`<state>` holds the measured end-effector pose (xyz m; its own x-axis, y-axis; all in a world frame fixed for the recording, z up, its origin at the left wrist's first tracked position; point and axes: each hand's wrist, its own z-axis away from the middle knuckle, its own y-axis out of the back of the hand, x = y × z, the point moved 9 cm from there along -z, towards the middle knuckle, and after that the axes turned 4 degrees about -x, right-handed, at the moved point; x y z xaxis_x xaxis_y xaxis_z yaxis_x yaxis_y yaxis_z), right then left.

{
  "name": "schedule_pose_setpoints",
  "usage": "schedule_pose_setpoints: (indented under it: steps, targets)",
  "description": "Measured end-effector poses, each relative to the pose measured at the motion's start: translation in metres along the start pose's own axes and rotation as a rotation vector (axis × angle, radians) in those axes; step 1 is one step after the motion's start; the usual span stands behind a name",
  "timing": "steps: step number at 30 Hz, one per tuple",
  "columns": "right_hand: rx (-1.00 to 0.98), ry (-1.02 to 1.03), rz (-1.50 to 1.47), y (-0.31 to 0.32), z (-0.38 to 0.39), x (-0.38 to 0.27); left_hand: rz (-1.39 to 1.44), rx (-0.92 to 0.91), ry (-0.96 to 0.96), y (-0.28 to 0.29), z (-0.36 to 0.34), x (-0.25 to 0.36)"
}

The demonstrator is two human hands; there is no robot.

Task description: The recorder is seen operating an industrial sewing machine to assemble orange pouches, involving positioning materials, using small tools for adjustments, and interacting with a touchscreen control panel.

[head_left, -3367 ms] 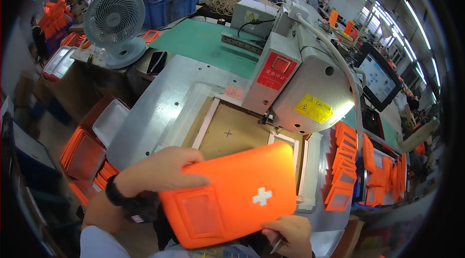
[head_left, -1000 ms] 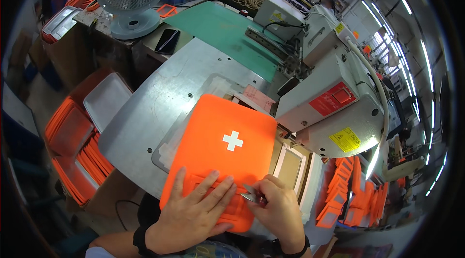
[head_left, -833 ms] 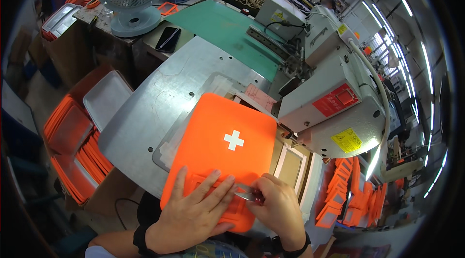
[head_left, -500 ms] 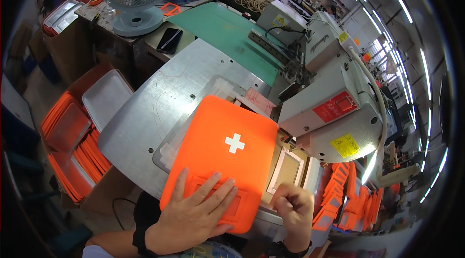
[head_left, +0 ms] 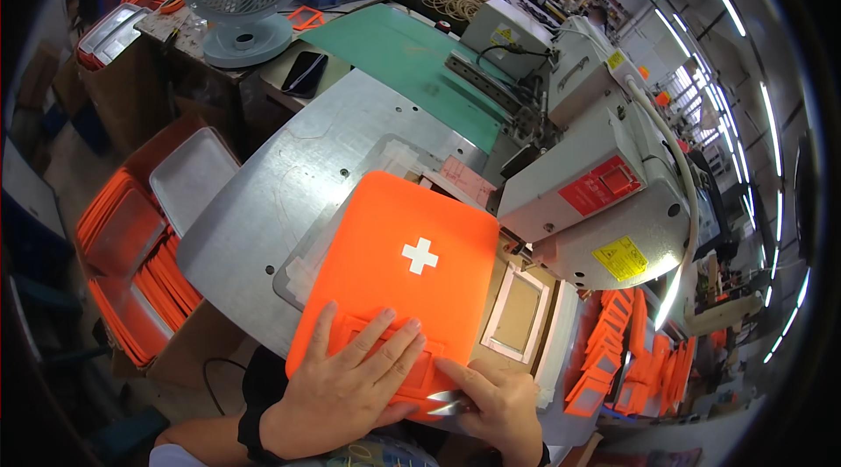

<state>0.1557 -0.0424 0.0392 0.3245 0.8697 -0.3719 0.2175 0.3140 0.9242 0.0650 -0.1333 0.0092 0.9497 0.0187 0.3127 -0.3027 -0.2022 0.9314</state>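
The left hand (head_left: 337,392) lies spread on the orange cover (head_left: 385,235), light and springy I'd guess, best held by its edges, the right hand (head_left: 506,406) gripping snips (head_left: 449,410).

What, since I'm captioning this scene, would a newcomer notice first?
Probably the bright orange panel, at the lower middle under the spread left hand, with its white cross. Next might come the two-bladed metal tool in the right hand, by the panel's lower right corner. Then, to the right, the bulky grey machine with its red plate.
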Motion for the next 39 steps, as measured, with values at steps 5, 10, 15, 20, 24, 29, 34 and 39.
schedule_pose_setpoints:
  steps: [5, 10, 15, 20, 24, 29, 34, 39]
  targets:
    - [-0.029, 0.016, -0.040, -0.003, 0.008, -0.001, 0.003, -0.002, 0.003, 0.001, -0.001, 0.000]
    - [-0.054, 0.001, -0.072, -0.008, 0.008, -0.003, 0.002, 0.014, 0.012, 0.002, -0.001, 0.001]
    - [0.074, -0.067, -0.107, 0.003, 0.006, -0.006, -0.016, 0.017, 0.018, 0.004, -0.002, 0.000]
    - [0.031, -0.028, -0.121, -0.001, 0.012, 0.000, 0.000, 0.021, 0.010, 0.004, -0.002, 0.001]
    - [-0.075, 0.003, -0.078, -0.009, 0.010, -0.003, -0.006, 0.024, 0.028, 0.003, 0.000, -0.001]
    - [0.043, -0.161, -0.224, 0.001, 0.010, 0.011, -0.007, 0.004, 0.019, 0.002, -0.003, 0.003]
    - [0.014, -0.302, -0.302, -0.007, -0.004, 0.021, -0.013, 0.017, 0.011, 0.000, 0.000, 0.000]
    - [0.005, -0.252, -0.190, -0.009, -0.014, 0.012, -0.032, 0.015, 0.007, 0.000, 0.000, 0.000]
